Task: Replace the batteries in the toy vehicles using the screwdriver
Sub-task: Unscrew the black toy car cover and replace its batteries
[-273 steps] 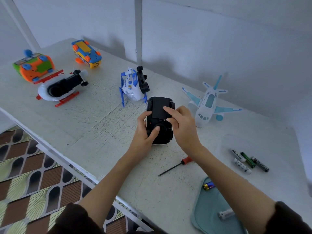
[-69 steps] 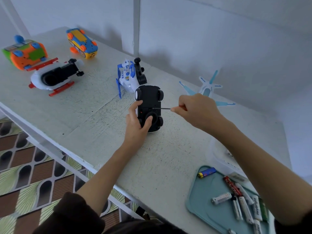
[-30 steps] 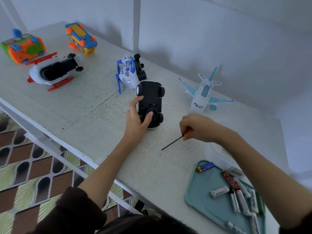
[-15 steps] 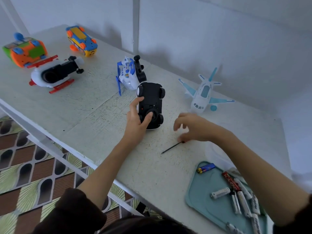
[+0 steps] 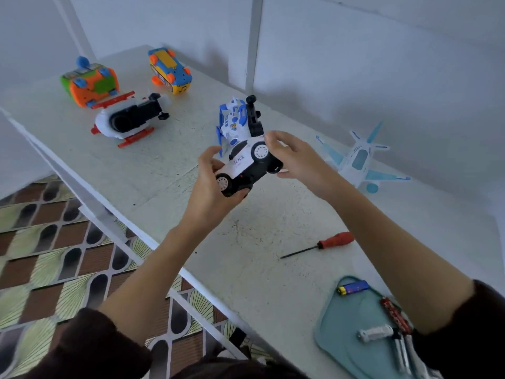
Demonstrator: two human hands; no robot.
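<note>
Both hands hold a white and black toy car (image 5: 246, 166) above the table, tilted on its side with two white wheels facing me. My left hand (image 5: 211, 187) grips its lower front end from below. My right hand (image 5: 293, 157) grips its upper rear end. The red-handled screwdriver (image 5: 319, 244) lies loose on the white table (image 5: 169, 149), below my right forearm. A teal tray (image 5: 344, 337) at the lower right carries several batteries, among them a blue and yellow one (image 5: 353, 287) and a white one (image 5: 375, 332).
Other toys stand on the table: a blue and white robot car (image 5: 236, 121) just behind the held car, a white plane (image 5: 358, 161) at right, a white and red helicopter (image 5: 128, 120), an orange and green vehicle (image 5: 88, 84), a yellow and blue one (image 5: 168, 69). The table edge runs diagonally at left over patterned floor.
My right hand laid the screwdriver on the table and moved to the car. Both hands lifted the car off the table and turned it from underside-up onto its side.
</note>
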